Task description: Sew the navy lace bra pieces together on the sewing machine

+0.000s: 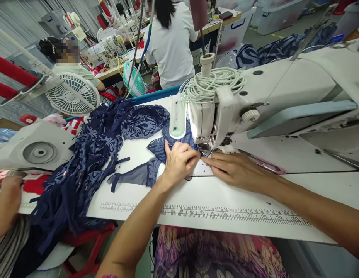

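A navy patterned bra piece (161,148) lies on the sewing machine bed, its edge running under the presser foot (203,148). My left hand (181,162) presses on this piece and pinches its edge just left of the foot. From the other side, my right hand (230,166) reaches in with fingers closed, its fingertips meeting the left ones at the same edge in front of the needle. What lies right under those fingertips is mostly hidden. A sheer wing with a strap end (133,177) spreads out left of my left hand. Above stands the white sewing machine head (208,116).
Pink-handled tweezers or snips (266,164) lie right of my right hand. A heap of navy lace pieces (92,143) hangs over the table's left side. A printed ruler (208,211) runs along the front edge. A co-worker's hand (11,197) is at far left, near another machine (37,146).
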Tool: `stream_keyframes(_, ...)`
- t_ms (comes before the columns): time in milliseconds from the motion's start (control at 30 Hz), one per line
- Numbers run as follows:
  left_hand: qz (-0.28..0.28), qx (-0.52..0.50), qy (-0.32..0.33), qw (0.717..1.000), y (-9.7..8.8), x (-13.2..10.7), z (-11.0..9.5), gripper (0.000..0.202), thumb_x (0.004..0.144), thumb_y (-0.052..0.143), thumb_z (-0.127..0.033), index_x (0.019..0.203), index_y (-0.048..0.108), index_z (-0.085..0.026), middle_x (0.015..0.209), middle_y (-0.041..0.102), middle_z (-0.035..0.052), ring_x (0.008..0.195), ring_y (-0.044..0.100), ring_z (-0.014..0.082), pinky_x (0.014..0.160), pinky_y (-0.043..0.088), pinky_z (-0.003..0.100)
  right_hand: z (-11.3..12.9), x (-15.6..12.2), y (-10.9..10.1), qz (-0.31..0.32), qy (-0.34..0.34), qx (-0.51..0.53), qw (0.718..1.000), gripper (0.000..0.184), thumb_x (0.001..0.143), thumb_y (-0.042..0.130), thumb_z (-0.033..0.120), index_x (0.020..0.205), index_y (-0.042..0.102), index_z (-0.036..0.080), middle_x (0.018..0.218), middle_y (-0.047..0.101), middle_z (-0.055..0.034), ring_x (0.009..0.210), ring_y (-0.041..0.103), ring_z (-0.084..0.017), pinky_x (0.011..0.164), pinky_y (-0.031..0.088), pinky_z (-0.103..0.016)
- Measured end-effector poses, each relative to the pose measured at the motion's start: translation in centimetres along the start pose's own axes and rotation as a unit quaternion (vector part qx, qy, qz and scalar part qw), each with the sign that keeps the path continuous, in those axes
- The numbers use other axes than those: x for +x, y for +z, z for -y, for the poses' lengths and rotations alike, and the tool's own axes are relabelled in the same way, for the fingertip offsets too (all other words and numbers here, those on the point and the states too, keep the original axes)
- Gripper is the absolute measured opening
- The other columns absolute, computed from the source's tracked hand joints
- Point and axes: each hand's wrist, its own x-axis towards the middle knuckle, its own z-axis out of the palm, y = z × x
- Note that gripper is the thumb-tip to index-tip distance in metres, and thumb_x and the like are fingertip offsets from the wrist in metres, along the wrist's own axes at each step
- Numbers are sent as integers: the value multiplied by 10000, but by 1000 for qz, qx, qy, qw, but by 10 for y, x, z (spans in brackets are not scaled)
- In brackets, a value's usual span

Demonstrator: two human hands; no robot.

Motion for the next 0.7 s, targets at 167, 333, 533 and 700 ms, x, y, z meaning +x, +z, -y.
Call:
stream_keyframes(167,-21,108,111,988,-6,-4,-2,197,986,525,-223,1056,705,-267,1056,689,34,1155,544,242,1157,47,715,3,-1,-4,5,0,-20,1000,314,974,405,158,1097,694,152,805,677,-30,632,579,-140,550,384,-284)
stream_keyframes(333,-12,145,160,976,-5,-5,-4,245,978,489,-162,1127,672,-228,1142,696,54,1227,534,276,1161,75,729,3,2,-8,-36,49,-7,998,321,966,418,167,1078,718,192,790,701,-25,642,589,-133,576,409,-266)
stream_keyframes(533,1,119,152,981,-7,-10,-4,336,930,489,-84,1211,621,-213,1158,712,68,1227,569,275,1174,54,728,5,3,-4,-48,25,-73,996,323,961,420,146,1109,707,154,786,708,-52,666,595,-157,522,354,-288)
stream_keyframes(700,18,67,142,987,-14,-11,1,340,895,513,-105,1192,635,-216,1142,725,62,1161,619,243,1209,116,665,5,-3,0,-22,-21,-169,985,323,926,464,109,1164,682,99,654,655,-57,635,577,-204,529,386,-334)
